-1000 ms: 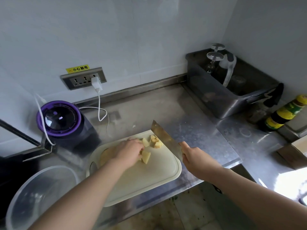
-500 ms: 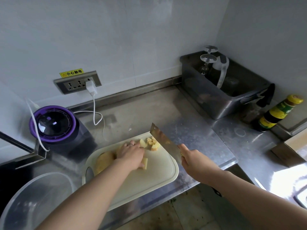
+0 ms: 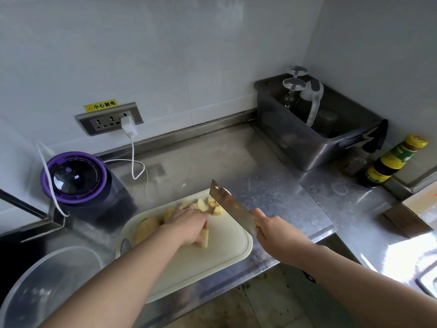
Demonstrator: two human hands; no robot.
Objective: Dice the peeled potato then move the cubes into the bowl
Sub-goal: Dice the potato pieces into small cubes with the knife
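Hardly anything has moved. Grey steel surface (image 3: 236, 157) carries a pale plastic cutting board (image 3: 212, 259); a clear round bowl (image 3: 59, 253) sits left of the left grip (image 3: 189, 223). Right grip (image 3: 272, 230) clasps a lifted steel cleaver (image 3: 227, 202); left grip, clenched over a yellow potato chunk (image 3: 204, 238), pins it. Best to keep knuckles forward and cut evenly.

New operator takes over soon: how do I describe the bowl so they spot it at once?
Find the steel counter, then the white board on it. The bowl is left of the board, in the view's bottom-left corner. It is large, round and see-through, unlike the dark purple-rimmed appliance behind it.
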